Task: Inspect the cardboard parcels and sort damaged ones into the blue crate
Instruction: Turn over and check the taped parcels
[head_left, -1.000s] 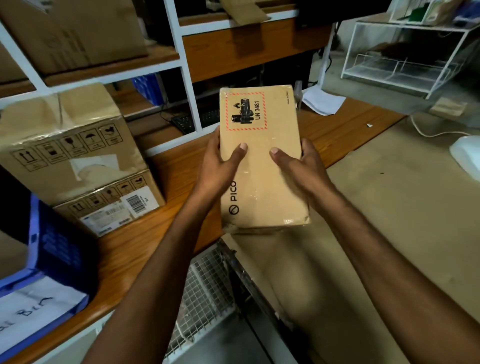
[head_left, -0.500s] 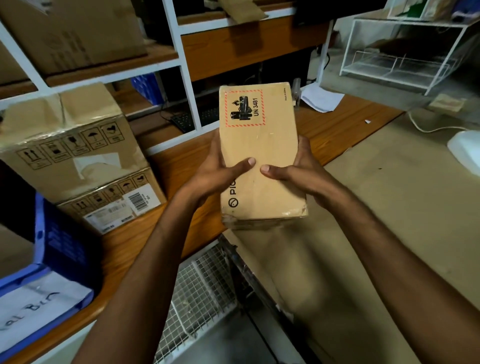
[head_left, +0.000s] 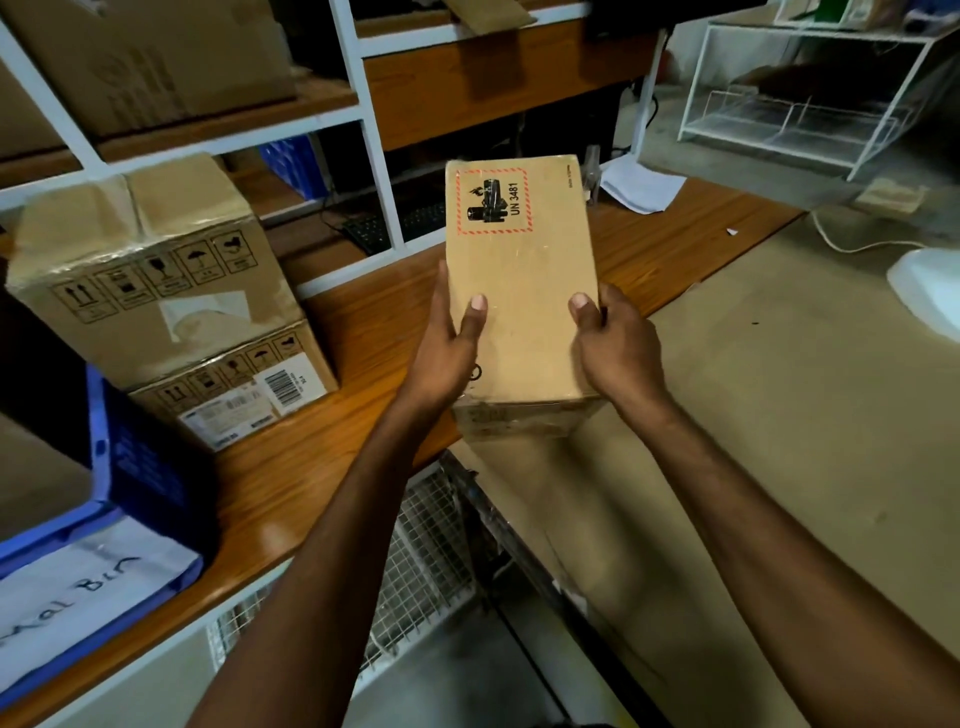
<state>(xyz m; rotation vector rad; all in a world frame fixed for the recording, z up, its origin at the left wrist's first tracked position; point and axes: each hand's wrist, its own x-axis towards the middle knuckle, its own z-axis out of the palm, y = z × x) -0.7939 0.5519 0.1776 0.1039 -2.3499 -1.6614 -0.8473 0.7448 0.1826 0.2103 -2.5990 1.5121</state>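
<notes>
**Now held: flat cardboard parcel, under inspection**

Nearest, lower left: blue crate (head_left: 140, 467) on the tabletop (head_left: 322, 467), with a handwritten paper label on its front.

Next: cardboard parcel (head_left: 524, 280), lifted clear of the tabletop, broad face turned up to the person. The left hand (head_left: 447, 353) grasps its left edge and the right hand (head_left: 618, 348) its right edge, thumbs laid on the face.

Change: half a second ago the thumbs nearly met mid-face. They now sit apart at the edges, uncovering the face.

Near end shows wrinkled tape; damage cannot be confirmed. Judgement: inspection continues, sorting undecided.

Farther: UN 3481 label (head_left: 492, 201) at the parcel's far end, stacked cartons (head_left: 156, 291) to the left, shelving (head_left: 374, 104) behind.
</notes>
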